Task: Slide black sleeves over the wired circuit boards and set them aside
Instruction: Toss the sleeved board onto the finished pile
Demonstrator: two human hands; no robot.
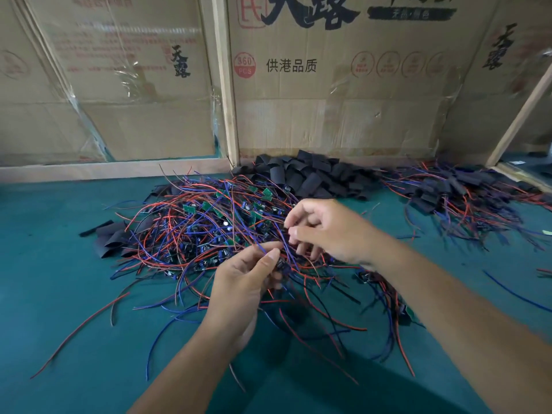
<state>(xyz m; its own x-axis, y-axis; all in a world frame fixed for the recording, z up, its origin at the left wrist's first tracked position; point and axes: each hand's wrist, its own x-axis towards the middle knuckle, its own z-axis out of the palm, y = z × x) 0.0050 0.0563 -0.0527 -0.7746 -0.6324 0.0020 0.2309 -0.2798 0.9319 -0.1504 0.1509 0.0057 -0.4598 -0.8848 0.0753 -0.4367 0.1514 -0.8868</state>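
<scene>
A tangled heap of small green circuit boards [209,222] with red, blue and black wires covers the middle of the green table. My left hand [245,282] pinches one wired board [280,265] between thumb and fingers, just above the heap's near side. My right hand [325,231] hovers right beside it with curled fingers pinching the wires that rise from that board. Empty black sleeves [313,174] lie piled at the back centre. Sleeved boards with wires [448,192] form a pile at the back right.
The green table [59,294] has loose wires trailing toward its front. Several flat black sleeves [110,237] lie left of the heap. Cardboard boxes [328,85] and a wooden post [225,85] wall off the back. A stray blue wire [513,291] lies at the right.
</scene>
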